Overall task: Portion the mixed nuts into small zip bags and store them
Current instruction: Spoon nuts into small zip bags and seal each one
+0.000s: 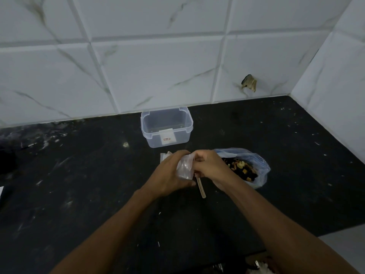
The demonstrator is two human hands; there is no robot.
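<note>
We see two bare forearms reaching in from the near edge of the black speckled stone counter (79, 194), meeting over its middle. At the near edge, low and right of the arms, something pale and shiny shows, too cut off to name.

The left hand (169, 173) curls its fingers and thumb round a small clear plastic zip bag (184, 168), holding it upright above the counter; more of the same crinkled clear plastic (165, 156) pokes out beyond the knuckles. The right hand (209, 165) is closed too: its fingertips pinch the top of the zip bag, and a thin pale wooden stick-like handle (201, 187) runs down out of the fist toward us, so that hand grips both. What is at the far end of the handle is hidden by the fingers.

Just beside the right hand, on its right, a thin bluish-white plastic bag (260, 169) lies open on the counter with the mixed nuts (243, 168) inside: pale cashews, orange pieces and dark bits. The wrist partly covers its near left side.

Farther back, near the far edge of the counter, a clear rectangular plastic container (166, 129) stands without a lid, with a white label on its near wall.

Behind it rises the white marble-veined tiled wall (158, 72), which turns a corner at the right. Low on it, toward that corner, is a chipped hole (249, 83) with a ragged edge
</note>
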